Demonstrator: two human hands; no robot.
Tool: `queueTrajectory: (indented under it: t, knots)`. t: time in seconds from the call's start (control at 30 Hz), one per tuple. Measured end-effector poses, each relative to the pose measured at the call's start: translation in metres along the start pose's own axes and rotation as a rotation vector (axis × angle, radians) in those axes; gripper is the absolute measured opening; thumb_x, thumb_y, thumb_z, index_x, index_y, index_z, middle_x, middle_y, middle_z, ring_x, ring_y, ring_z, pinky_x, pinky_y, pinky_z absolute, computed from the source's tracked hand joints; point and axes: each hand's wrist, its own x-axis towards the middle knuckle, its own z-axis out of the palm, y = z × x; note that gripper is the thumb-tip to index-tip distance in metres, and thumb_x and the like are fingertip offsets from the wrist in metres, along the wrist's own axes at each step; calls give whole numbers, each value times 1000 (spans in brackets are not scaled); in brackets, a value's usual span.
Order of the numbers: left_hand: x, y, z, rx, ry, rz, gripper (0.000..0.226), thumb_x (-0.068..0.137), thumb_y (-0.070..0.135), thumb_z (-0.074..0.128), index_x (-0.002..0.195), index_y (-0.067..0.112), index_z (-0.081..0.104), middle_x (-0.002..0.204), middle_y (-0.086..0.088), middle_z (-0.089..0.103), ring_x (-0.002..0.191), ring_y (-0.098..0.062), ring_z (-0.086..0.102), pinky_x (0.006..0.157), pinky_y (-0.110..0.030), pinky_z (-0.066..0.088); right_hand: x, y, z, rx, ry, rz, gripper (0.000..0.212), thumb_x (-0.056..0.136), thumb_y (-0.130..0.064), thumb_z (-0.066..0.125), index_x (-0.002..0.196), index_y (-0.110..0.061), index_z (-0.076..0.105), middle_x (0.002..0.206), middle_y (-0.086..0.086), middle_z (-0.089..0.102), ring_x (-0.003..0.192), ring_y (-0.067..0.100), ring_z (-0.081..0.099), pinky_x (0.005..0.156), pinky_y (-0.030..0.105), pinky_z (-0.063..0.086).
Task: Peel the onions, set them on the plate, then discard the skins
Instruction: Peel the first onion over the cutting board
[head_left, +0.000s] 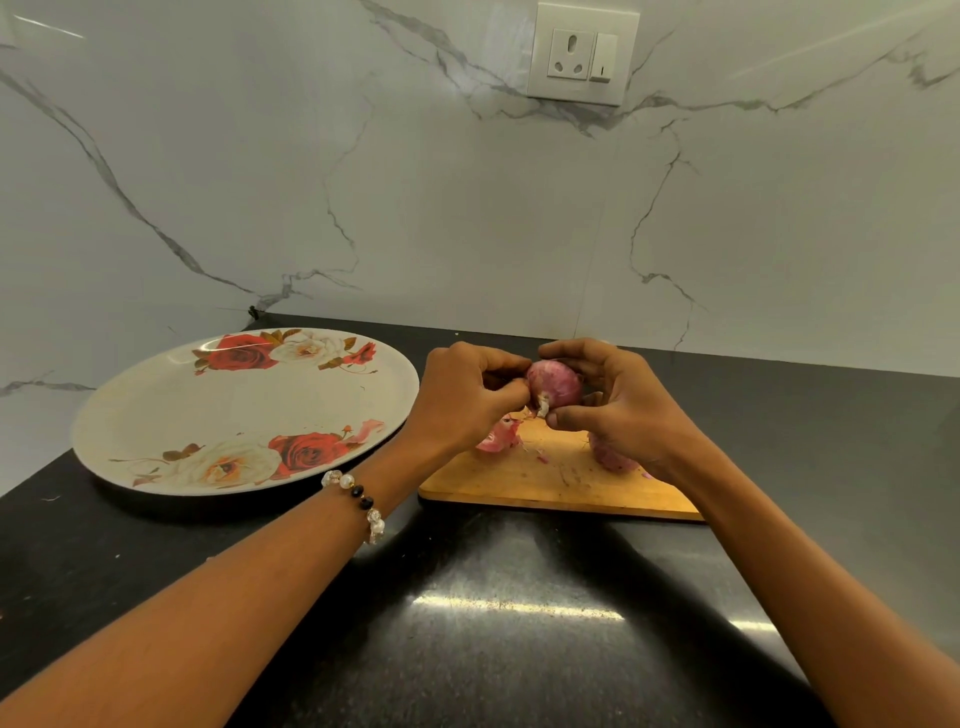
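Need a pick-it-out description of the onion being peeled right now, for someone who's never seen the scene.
Start at the wooden cutting board on the black counter, right of the floral plate. Above it, the left hand and right hand hold one red onion. Unlike the onion lying on the board, it is lifted.

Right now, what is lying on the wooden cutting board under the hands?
On the rectangular wooden cutting board lie a pink onion piece or skin below the left hand, small scraps, and another red onion mostly hidden by the right hand.
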Motion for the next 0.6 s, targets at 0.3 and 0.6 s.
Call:
queueTrajectory:
  t: [0.3,0.6]
  knots:
    - [-1,-2,2,41,134,9,13,86,10,68,97,7,75,85,-6,74,61,4,60,65,-3,48,3,3,9,-70,97,-69,62,71,4,82,124,-16,59,123,1,62,116,18,59,94,36,56]
    - [-2,2,4,3,111,10,16,86,13,69,100,9,75,86,-2,74,69,-4,67,68,-12,54,4,4,7,-103,170,-74,61,71,1,83,125,-14,59,120,1,63,113,19,60,95,36,55]
